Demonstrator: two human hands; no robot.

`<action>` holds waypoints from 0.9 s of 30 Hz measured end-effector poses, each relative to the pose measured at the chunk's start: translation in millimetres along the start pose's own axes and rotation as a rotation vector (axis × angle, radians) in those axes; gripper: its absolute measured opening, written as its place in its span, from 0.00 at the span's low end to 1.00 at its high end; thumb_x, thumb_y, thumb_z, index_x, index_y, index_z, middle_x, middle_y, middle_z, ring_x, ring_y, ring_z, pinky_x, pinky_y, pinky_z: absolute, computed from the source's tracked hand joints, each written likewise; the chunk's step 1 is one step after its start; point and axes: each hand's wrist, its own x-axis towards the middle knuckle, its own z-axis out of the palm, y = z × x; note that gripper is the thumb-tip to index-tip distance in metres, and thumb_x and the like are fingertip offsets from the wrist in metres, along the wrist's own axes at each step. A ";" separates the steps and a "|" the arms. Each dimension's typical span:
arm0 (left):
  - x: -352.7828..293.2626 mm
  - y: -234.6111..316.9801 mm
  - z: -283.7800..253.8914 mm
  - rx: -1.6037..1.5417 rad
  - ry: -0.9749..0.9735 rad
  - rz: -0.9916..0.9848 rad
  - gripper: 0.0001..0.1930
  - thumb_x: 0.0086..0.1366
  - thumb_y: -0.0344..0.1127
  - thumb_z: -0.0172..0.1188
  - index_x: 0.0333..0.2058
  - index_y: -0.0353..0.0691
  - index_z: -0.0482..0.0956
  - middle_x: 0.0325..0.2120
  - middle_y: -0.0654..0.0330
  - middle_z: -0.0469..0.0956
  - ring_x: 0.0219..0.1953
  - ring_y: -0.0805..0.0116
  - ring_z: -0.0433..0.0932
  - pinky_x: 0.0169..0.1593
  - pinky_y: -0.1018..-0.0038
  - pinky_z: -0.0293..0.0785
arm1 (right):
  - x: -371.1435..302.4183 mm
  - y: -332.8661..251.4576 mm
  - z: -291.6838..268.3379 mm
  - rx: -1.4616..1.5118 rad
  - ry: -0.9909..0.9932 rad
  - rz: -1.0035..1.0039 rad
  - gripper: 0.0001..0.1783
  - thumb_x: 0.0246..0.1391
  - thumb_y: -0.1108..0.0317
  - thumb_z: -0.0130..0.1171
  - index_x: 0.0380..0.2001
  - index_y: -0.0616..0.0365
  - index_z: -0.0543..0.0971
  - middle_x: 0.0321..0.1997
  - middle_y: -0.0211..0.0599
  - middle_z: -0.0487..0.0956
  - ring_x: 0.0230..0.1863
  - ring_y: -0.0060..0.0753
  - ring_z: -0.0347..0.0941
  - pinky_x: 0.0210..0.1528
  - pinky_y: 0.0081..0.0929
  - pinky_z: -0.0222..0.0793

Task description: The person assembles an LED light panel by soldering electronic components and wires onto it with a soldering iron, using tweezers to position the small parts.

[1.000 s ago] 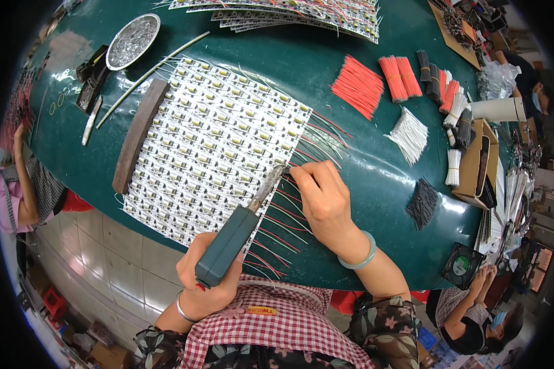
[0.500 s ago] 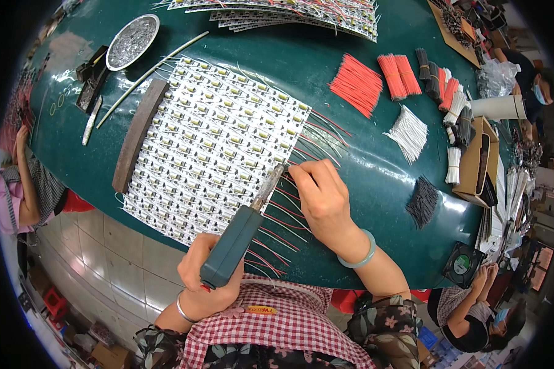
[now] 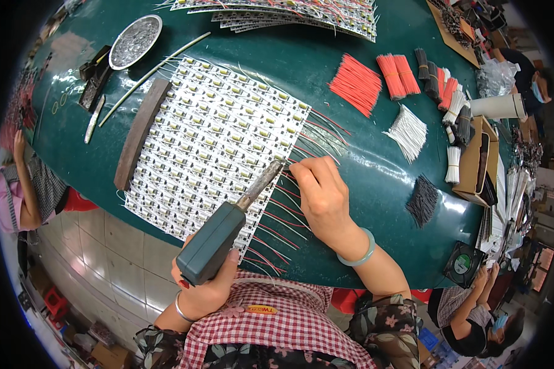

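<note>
My left hand (image 3: 208,294) is wrapped round the dark green handle of a soldering iron (image 3: 214,240). The iron slants up and right, its metal tip at the right edge of a white circuit board panel (image 3: 206,147) covered in small yellow components. Close beside that tip, my right hand (image 3: 321,200) pinches a thin wire, mostly hidden by the fingers, at the board's edge. Red and white wires (image 3: 280,230) stick out in a row along this edge, some passing under my right hand. A dark brown bar (image 3: 143,135) lies along the panel's left side.
Stacked wired panels (image 3: 289,13) lie at the far edge. Loose red wires (image 3: 356,85), white wires (image 3: 407,134) and black wires (image 3: 422,201) sit to the right, near an open cardboard box (image 3: 477,163). A metal bowl (image 3: 135,42) stands far left. Other people work nearby.
My left hand has shifted a little left, and the soldering iron has swung to a lower slant, showing more of its metal shaft. My right hand stays almost in place.
</note>
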 end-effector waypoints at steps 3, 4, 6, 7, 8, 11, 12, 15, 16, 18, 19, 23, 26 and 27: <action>-8.1 -5.4 -5.4 0.023 -0.022 0.021 0.12 0.56 0.25 0.71 0.40 0.31 0.84 0.33 0.54 0.83 0.28 0.64 0.81 0.35 0.72 0.77 | 1.1 -2.0 -4.0 -0.031 0.035 -0.023 0.15 0.45 0.79 0.61 0.40 0.64 0.79 0.38 0.40 0.76 0.38 0.41 0.73 0.38 0.34 0.73; -11.4 -7.6 -7.4 0.021 -0.033 -0.024 0.13 0.58 0.26 0.71 0.42 0.29 0.83 0.34 0.56 0.84 0.31 0.68 0.82 0.37 0.73 0.78 | 1.6 -3.1 -6.3 -0.052 0.045 -0.037 0.15 0.45 0.79 0.61 0.40 0.63 0.79 0.38 0.39 0.76 0.38 0.41 0.73 0.38 0.34 0.72; -14.8 -9.5 -7.8 0.020 -0.039 -0.070 0.15 0.60 0.26 0.72 0.44 0.27 0.83 0.36 0.58 0.85 0.34 0.72 0.82 0.39 0.73 0.78 | 1.6 -7.0 -9.6 -0.020 0.040 -0.037 0.15 0.45 0.80 0.61 0.40 0.63 0.79 0.37 0.39 0.76 0.38 0.41 0.73 0.37 0.34 0.72; -13.8 -9.0 -5.9 0.030 -0.009 -0.055 0.12 0.58 0.26 0.71 0.41 0.29 0.84 0.33 0.57 0.84 0.31 0.68 0.82 0.36 0.73 0.78 | 0.4 -8.7 -10.9 0.008 0.036 -0.032 0.15 0.44 0.81 0.62 0.40 0.64 0.79 0.37 0.39 0.76 0.37 0.41 0.73 0.36 0.34 0.72; -12.8 -8.7 -4.4 0.040 0.021 -0.041 0.10 0.56 0.26 0.71 0.38 0.32 0.85 0.31 0.55 0.83 0.27 0.65 0.82 0.33 0.72 0.77 | -1.8 -10.4 -10.3 0.007 0.034 -0.034 0.15 0.44 0.81 0.62 0.40 0.64 0.79 0.37 0.39 0.76 0.37 0.41 0.73 0.36 0.34 0.72; -9.9 -5.9 -3.8 0.011 0.039 0.005 0.10 0.56 0.25 0.71 0.37 0.31 0.84 0.31 0.55 0.83 0.27 0.65 0.81 0.32 0.73 0.77 | -7.1 -12.9 -4.6 0.109 0.026 0.004 0.15 0.43 0.84 0.63 0.39 0.64 0.79 0.36 0.40 0.76 0.35 0.41 0.73 0.34 0.33 0.72; -8.6 -4.8 -4.0 0.011 0.040 0.005 0.10 0.56 0.25 0.71 0.37 0.31 0.84 0.31 0.55 0.83 0.27 0.65 0.81 0.32 0.73 0.77 | -7.4 -12.3 -3.0 0.118 0.038 0.004 0.16 0.43 0.85 0.64 0.38 0.65 0.80 0.35 0.40 0.76 0.35 0.41 0.73 0.34 0.33 0.72; -8.1 -3.7 -5.7 -0.005 0.015 -0.026 0.09 0.56 0.23 0.69 0.37 0.30 0.84 0.32 0.54 0.82 0.28 0.66 0.81 0.33 0.74 0.76 | -7.2 -12.7 -0.3 0.125 0.042 0.003 0.15 0.43 0.85 0.64 0.38 0.66 0.80 0.35 0.40 0.76 0.34 0.41 0.73 0.33 0.33 0.73; -9.1 -4.0 -6.0 -0.004 0.005 -0.050 0.09 0.56 0.23 0.69 0.37 0.30 0.84 0.33 0.54 0.81 0.28 0.67 0.80 0.33 0.74 0.76 | -7.4 -13.0 0.3 0.121 0.035 0.001 0.15 0.44 0.85 0.64 0.38 0.66 0.80 0.35 0.40 0.76 0.35 0.41 0.73 0.34 0.33 0.73; -10.0 -4.8 -7.9 -0.005 -0.005 -0.075 0.09 0.56 0.22 0.68 0.37 0.30 0.83 0.33 0.54 0.81 0.28 0.67 0.80 0.33 0.75 0.76 | -8.4 -14.1 1.3 0.117 0.025 0.003 0.15 0.43 0.85 0.64 0.38 0.66 0.80 0.35 0.40 0.76 0.35 0.41 0.73 0.34 0.33 0.73; -9.6 -3.8 -9.0 0.045 -0.033 -0.030 0.09 0.56 0.22 0.68 0.37 0.30 0.83 0.33 0.54 0.81 0.29 0.68 0.80 0.34 0.75 0.75 | -9.5 -13.7 1.2 0.118 0.019 0.008 0.15 0.43 0.85 0.64 0.38 0.66 0.80 0.36 0.40 0.76 0.35 0.41 0.74 0.34 0.32 0.73; -8.9 -4.9 -7.6 0.125 -0.042 0.099 0.11 0.56 0.21 0.68 0.38 0.29 0.81 0.33 0.55 0.81 0.30 0.69 0.80 0.34 0.76 0.75 | -11.9 -12.6 1.2 0.122 0.025 0.007 0.16 0.43 0.86 0.64 0.38 0.66 0.80 0.36 0.41 0.76 0.35 0.41 0.74 0.34 0.33 0.73; -10.3 -8.9 -7.0 0.199 -0.056 0.156 0.11 0.56 0.20 0.68 0.38 0.28 0.79 0.33 0.55 0.81 0.29 0.69 0.81 0.34 0.76 0.76 | -12.1 -13.3 1.4 0.120 0.031 0.009 0.16 0.43 0.86 0.64 0.38 0.66 0.80 0.36 0.41 0.76 0.35 0.41 0.74 0.34 0.33 0.73; -10.2 -8.3 -6.6 0.199 -0.057 0.156 0.11 0.56 0.20 0.68 0.38 0.28 0.79 0.33 0.55 0.81 0.29 0.69 0.81 0.34 0.76 0.76 | -12.1 -13.7 1.1 0.119 0.029 0.013 0.16 0.42 0.86 0.64 0.38 0.66 0.80 0.36 0.41 0.76 0.35 0.41 0.74 0.34 0.33 0.73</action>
